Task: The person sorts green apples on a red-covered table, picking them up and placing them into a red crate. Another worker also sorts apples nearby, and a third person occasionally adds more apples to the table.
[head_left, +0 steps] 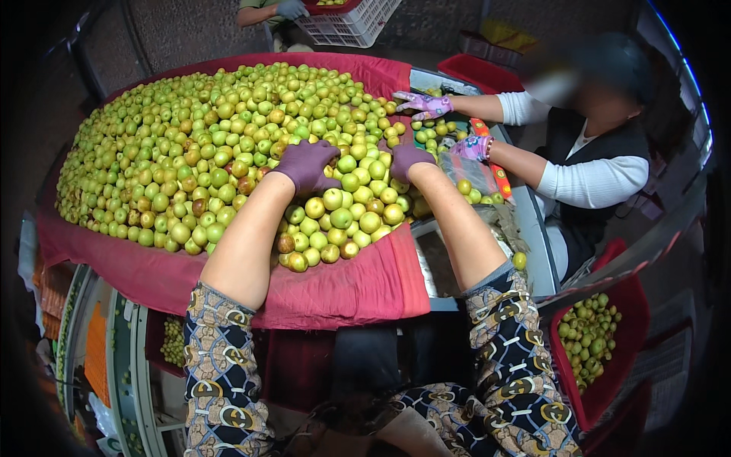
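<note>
A broad heap of green-yellow jujubes (pixel 198 145), some with brown patches, lies on a red cloth (pixel 343 293). My left hand (pixel 308 167), in a purple glove, rests on the heap with thumb and fingers apart. To its right, my right hand (pixel 411 161), also in a purple glove, touches the heap's right edge. Its fingers are partly hidden but look spread, and I see no fruit gripped in either hand. Several jujubes lie between my two hands and slope down toward the cloth's near edge.
At the right, a co-worker in flowered gloves (pixel 430 105) handles fruit beside a red-edged strip (pixel 499 171) on a metal-edged table (pixel 537 259). A red crate (pixel 632 343) of jujubes stands lower right. Another person holds a white crate (pixel 354 27) at the back. Curved conveyor rails (pixel 126 365) run lower left.
</note>
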{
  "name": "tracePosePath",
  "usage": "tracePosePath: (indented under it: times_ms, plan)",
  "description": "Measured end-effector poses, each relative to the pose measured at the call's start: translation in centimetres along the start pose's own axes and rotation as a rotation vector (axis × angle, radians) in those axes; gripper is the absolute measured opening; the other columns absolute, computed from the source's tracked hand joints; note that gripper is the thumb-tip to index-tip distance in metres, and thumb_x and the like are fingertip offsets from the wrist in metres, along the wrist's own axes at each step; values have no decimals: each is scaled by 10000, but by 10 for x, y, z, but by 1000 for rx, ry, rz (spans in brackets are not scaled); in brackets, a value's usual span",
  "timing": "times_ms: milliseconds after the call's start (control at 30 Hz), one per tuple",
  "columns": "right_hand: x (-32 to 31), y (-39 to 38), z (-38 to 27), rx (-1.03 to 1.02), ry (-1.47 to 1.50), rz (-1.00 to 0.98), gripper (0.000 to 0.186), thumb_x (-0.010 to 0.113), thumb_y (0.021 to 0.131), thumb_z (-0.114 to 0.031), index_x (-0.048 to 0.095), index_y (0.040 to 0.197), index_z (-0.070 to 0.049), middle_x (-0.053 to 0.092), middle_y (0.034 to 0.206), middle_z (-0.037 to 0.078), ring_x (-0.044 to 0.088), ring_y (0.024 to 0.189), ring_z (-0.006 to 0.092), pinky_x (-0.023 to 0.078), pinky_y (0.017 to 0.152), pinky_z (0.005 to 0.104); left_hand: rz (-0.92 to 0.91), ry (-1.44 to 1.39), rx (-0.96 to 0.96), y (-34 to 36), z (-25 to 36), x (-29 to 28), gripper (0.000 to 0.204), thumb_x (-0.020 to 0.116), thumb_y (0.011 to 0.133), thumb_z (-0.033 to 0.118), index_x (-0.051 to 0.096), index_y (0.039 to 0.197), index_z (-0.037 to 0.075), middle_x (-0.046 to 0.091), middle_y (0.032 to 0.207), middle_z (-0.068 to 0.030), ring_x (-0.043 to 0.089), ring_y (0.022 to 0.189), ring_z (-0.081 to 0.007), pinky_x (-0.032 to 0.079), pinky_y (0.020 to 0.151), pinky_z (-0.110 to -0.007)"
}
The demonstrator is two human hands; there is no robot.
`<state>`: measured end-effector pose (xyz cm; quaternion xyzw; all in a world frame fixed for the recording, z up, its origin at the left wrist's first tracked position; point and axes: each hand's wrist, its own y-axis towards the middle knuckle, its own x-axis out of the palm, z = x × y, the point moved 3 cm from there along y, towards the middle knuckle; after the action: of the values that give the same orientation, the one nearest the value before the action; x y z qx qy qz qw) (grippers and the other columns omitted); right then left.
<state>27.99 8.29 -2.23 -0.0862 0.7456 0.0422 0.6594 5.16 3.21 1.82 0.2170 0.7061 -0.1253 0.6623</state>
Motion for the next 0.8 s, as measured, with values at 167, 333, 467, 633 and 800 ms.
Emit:
tracePosePath:
  times_ms: [167,333,467,633,800]
  plan:
    - [10,11,6,-1,92,-75,486,572,844,-183,613,1310,-51,580,1353,254,616,1206,394,523,1004,456,-33,13,-30,-2,3,-3,680,749,760,536,607,1324,184,616,1293,-77,594,1145,-340,476,983,-457]
    - [34,5,7,-12,446,193,519,656,793,-247,615,1295,-123,579,1316,245,613,1183,394,515,1003,411,-66,36,-46,-2,5,-7,695,751,770,543,593,1343,182,611,1306,-76,591,1160,-339,476,988,-460]
    - [40,1,24,-151,804,218,541,749,725,-278,657,1179,1,680,1101,160,654,1000,259,531,890,341,-48,26,-20,0,4,-6,706,749,773,551,587,1351,181,606,1325,-77,589,1169,-343,475,997,-459]
    - [30,-22,9,-120,1452,31,392,736,774,-200,641,1127,-57,650,957,61,614,854,151,520,729,291,-85,12,-31,-4,0,-3,713,745,776,558,582,1359,181,601,1341,-80,587,1179,-348,471,1009,-457]
    - [25,-16,39,-345,2065,75,428,660,831,119,572,1155,-146,604,1053,55,593,930,135,511,707,218,-27,3,15,10,8,-9,734,757,752,578,588,1356,196,606,1346,-76,592,1182,-339,469,1016,-448]
